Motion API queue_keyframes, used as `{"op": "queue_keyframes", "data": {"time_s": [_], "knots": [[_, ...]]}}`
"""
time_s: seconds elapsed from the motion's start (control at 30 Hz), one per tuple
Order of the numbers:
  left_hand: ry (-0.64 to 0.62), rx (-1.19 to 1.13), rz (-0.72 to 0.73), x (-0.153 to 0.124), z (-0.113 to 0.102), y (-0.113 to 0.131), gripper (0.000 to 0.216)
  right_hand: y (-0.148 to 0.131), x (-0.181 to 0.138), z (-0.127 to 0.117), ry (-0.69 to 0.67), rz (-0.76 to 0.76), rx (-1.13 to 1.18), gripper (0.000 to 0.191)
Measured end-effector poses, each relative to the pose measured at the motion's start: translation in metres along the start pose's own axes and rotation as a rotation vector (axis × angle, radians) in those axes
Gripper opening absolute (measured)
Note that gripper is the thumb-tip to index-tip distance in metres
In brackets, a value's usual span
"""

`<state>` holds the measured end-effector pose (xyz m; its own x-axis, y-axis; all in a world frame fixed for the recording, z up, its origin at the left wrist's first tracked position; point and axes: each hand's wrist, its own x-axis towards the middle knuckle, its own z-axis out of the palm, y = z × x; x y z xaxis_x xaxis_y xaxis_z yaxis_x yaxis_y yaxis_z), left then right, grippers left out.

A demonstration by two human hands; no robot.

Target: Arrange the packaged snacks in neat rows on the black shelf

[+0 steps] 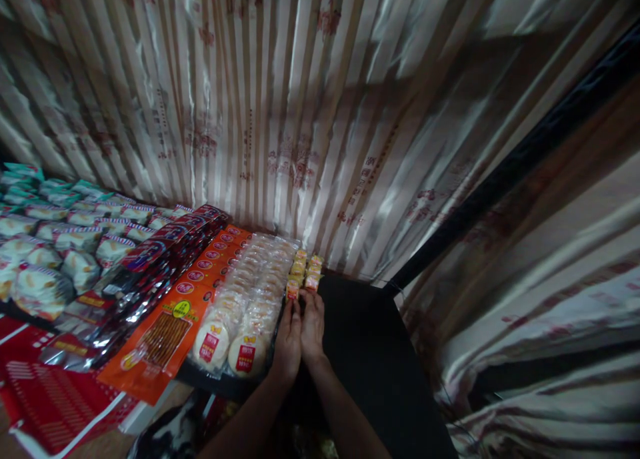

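Side by side, my left hand (288,332) and my right hand (313,322) reach forward over a black tabletop (365,339). The left fingers close at the near end of a small yellow snack packet (293,288) with a red label. A similar yellow packet (312,281) is at my right fingertips. More such packets stand behind these in two short rows. Just left of my left hand lie two rows of clear-wrapped round white crackers (245,355) with red labels. My fingers partly hide the nearest packets.
Orange bags of brown sticks (163,339) overlap left of the crackers, then dark red packs (165,245) and white puffy bags (80,269). A red basket (55,392) is below left. Behind hangs a striped curtain (280,99); a black pole (490,172) slants at right.
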<state>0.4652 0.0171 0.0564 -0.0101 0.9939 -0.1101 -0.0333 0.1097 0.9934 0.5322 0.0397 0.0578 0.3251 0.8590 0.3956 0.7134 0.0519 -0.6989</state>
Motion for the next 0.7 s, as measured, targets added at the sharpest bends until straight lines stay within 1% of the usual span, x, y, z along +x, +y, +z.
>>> {"op": "queue_keyframes", "data": {"time_s": [0.1, 0.23, 0.33, 0.4, 0.47, 0.5, 0.53, 0.6, 0.7], "knots": [[-0.002, -0.030, -0.015, 0.005, 0.001, 0.000, 0.046, 0.001, -0.003, -0.001, -0.006, 0.016, -0.045, 0.037], [-0.007, -0.040, -0.007, 0.007, -0.001, 0.004, 0.046, 0.005, -0.009, -0.005, -0.039, 0.012, -0.002, 0.040], [0.036, -0.011, 0.008, -0.001, -0.005, 0.008, 0.039, 0.005, -0.020, -0.015, -0.022, 0.059, 0.081, 0.037], [0.046, -0.008, -0.011, -0.013, -0.009, 0.008, 0.035, -0.001, -0.030, -0.028, -0.008, 0.145, 0.194, 0.036], [0.020, -0.022, -0.029, -0.032, -0.013, 0.006, 0.035, -0.014, -0.042, -0.048, -0.006, 0.261, 0.347, 0.039], [0.004, -0.025, -0.033, -0.043, -0.015, 0.005, 0.036, -0.023, -0.049, -0.061, -0.025, 0.313, 0.427, 0.041], [-0.008, -0.019, -0.033, -0.055, -0.018, 0.003, 0.037, -0.034, -0.056, -0.076, -0.015, 0.351, 0.488, 0.041], [-0.029, 0.013, -0.035, -0.080, -0.023, -0.001, 0.039, -0.054, -0.071, -0.111, -0.015, 0.373, 0.602, 0.038], [-0.056, 0.077, -0.036, -0.118, -0.031, -0.005, 0.039, -0.074, -0.101, -0.172, -0.143, 0.334, 0.814, 0.037]]}}
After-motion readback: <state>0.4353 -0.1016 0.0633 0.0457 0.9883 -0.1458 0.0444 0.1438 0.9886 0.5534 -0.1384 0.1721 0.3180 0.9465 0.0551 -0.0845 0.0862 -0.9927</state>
